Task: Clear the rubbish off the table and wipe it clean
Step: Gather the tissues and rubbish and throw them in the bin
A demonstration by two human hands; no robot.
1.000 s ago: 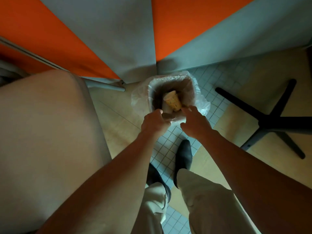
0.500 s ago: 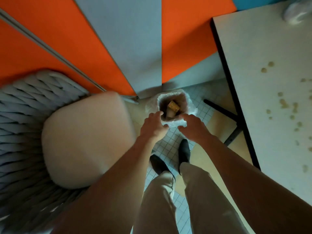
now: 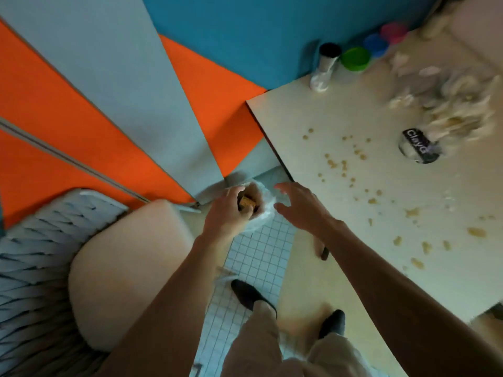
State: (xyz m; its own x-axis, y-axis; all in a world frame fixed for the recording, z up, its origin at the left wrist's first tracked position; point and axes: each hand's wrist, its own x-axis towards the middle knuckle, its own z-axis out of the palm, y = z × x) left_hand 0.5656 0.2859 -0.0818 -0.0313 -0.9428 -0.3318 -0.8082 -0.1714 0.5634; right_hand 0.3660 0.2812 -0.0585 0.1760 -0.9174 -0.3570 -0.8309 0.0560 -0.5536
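The bin [image 3: 261, 216], lined with a clear plastic bag, stands on the floor by the table's corner. A tan paper cup [image 3: 246, 204] lies inside it. My left hand [image 3: 224, 213] hovers over the bin's near rim with fingers loosely curled and nothing in them. My right hand [image 3: 298, 204] is beside the bin at the table's edge, fingers spread and empty. The pale table [image 3: 313, 118] carries scattered brown crumbs [image 3: 343, 161], a crumpled heap of tissue and wrappers [image 3: 457, 112] and a round tub labelled Claya [image 3: 419, 149].
A silver cup [image 3: 325, 68] and green [image 3: 355, 59], blue and pink tubs stand at the table's far edge by the wall. A cushioned chair [image 3: 122, 268] is close on the left. My shoes [image 3: 250, 293] stand on the tiled floor between chair and table.
The view has lifted from the bin, so the table with its litter now shows. Both hands have risen from the bin's rim; the right one has spread and drifted toward the table.
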